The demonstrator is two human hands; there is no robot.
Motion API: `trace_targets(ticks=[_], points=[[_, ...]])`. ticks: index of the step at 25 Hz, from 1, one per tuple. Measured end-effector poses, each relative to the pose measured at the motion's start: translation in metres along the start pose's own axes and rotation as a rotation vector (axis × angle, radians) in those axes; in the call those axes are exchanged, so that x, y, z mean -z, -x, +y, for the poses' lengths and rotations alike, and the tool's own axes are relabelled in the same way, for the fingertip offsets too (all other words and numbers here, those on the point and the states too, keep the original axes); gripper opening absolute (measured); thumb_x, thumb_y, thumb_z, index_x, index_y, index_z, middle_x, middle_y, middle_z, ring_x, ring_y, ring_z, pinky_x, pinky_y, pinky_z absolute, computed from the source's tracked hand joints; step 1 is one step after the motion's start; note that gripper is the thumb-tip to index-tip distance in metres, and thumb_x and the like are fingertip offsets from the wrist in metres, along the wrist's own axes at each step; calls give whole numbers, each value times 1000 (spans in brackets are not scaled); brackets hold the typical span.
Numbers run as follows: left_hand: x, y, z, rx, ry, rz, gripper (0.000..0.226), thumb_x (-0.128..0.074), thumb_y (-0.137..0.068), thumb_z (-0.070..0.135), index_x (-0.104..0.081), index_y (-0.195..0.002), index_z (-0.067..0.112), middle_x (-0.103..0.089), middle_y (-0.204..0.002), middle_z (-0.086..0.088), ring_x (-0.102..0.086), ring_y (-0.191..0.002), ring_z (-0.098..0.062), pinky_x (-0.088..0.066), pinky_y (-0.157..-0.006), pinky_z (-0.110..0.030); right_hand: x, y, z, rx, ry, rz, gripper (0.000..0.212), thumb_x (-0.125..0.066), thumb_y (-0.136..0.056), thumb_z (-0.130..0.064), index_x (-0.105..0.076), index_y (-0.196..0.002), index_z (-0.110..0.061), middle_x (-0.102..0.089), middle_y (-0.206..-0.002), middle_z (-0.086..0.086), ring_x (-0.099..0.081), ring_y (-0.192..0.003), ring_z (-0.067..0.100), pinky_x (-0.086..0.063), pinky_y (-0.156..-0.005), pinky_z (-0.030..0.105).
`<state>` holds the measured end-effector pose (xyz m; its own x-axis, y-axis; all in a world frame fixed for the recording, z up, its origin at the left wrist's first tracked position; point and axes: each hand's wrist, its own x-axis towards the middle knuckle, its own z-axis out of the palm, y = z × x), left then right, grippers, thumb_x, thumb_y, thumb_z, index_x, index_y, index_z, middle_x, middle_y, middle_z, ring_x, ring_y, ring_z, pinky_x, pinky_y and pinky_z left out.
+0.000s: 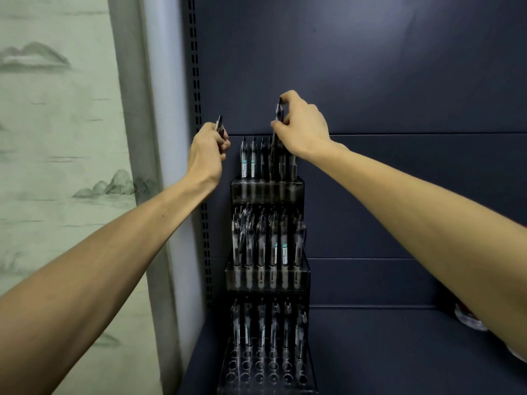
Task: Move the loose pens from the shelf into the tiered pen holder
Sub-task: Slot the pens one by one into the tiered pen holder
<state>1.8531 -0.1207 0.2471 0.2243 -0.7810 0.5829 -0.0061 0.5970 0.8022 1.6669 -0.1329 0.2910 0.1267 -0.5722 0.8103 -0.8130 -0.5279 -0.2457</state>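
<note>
Item: tiered pen holder (267, 276), dark translucent plastic, three stepped rows, standing at the left rear corner of the dark blue metal shelf (399, 352).
Stock, top tier: a row of upright dark pens (252, 159), some with pale teal labels.
Stock, middle tier: row full, a few pens leaning.
Stock, front tier: back row filled; open round sockets (259, 369) in front, unfilled.
Right hand: my right hand (302, 125) pinches one slim dark pen (278, 124) by its upper end, thumb and fingertips closed on it, above the top tier, its lower end down among the standing pens.
Left hand: my left hand (206, 153) is curled round another dark pen (219, 126), whose top pokes up past my knuckles, just left of the holder and clear of it.
Pose: both forearms stretched forward and up; right wrist bent down over the tier, left wrist cocked back.
Risk one: the tip may miss its socket, since neighbouring pens hide the hole; I judge it could wedge between barrels.
Risk two: my right wrist sits close over the row; a sideways nudge could tip neighbours.
Risk three: pressing down hard on the tall holder might rock it.
Loose pens on shelf: none that I can make out.
</note>
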Motion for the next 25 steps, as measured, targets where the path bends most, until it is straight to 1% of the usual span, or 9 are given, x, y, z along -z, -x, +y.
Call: trace_targets(ticks=[3,5,7,11,15,18,21,23,25], points=[[1,-2,0,77,35,2,29,-35,-99,21,-48,-73,19,-45,-61,7,-30,-44,-6,-21,-41,-19,-1,-2,4,-46,-2,-24,35,-55,-101,-28,-51,-132,-12,-68,-101,3,-63,-95,25,-43,-75,35],[2,-5,-1,97,-9,-1,29,-35,-100,22,-46,-73,21,-46,-58,10,-28,-43,-6,-20,-42,-22,0,-6,6,-81,-34,-46,33,-57,-99,-30,-56,-127,-12,-67,-102,1,-63,-95,23,-46,-76,35],[3,-5,0,90,-30,-8,26,-35,-101,21,-43,-76,22,-47,-62,9,-28,-46,-7,-19,-42,-22,0,-10,7,-113,-86,-42,25,-61,-96,-31,-65,-111,-12,-73,-95,2,-67,-90,23,-55,-80,38],[3,-4,0,39,-57,-52,25,-35,-107,14,-47,-85,21,-51,-77,5,-35,-53,-6,-24,-48,-20,1,-16,6,-152,-163,-34,27,-68,-92,-29,-75,-89,-4,-76,-82,9,-68,-70,21,-61,-81,43],[5,-9,-4,-13,-126,-64,29,-36,-112,16,-62,-100,21,-56,-87,7,-42,-64,-5,-30,-54,-20,8,-19,5,-161,-114,-3,23,-71,-89,-27,-78,-84,-4,-76,-81,12,-72,-80,24,-62,-80,41],[1,-9,-5,9,-180,-91,30,-37,-112,16,-62,-97,26,-57,-89,8,-45,-72,-5,-33,-60,-21,9,-16,1,-146,-69,-25,18,-72,-87,-25,-79,-75,-15,-73,-71,2,-72,-74,17,-62,-78,38],[-2,-9,-2,-15,-189,-89,26,-39,-113,14,-62,-103,20,-58,-90,7,-48,-78,-4,-40,-69,-16,9,-17,-1,-146,-67,-9,18,-73,-86,-25,-78,-73,-13,-75,-73,5,-73,-75,19,-62,-78,39],[-3,-8,3,-26,-175,-76,19,-41,-112,12,-61,-113,13,-59,-90,7,-51,-77,0,-41,-65,-5,9,-17,-1,-154,-86,2,18,-73,-86,-26,-77,-74,-14,-74,-74,4,-72,-76,18,-62,-79,39],[-2,-5,7,-36,-175,-59,18,-46,-111,13,-62,-118,11,-61,-90,6,-52,-69,3,-38,-58,-3,6,-15,-1,-170,-144,40,20,-74,-87,-29,-78,-82,-11,-75,-80,5,-72,-81,20,-62,-81,40]])
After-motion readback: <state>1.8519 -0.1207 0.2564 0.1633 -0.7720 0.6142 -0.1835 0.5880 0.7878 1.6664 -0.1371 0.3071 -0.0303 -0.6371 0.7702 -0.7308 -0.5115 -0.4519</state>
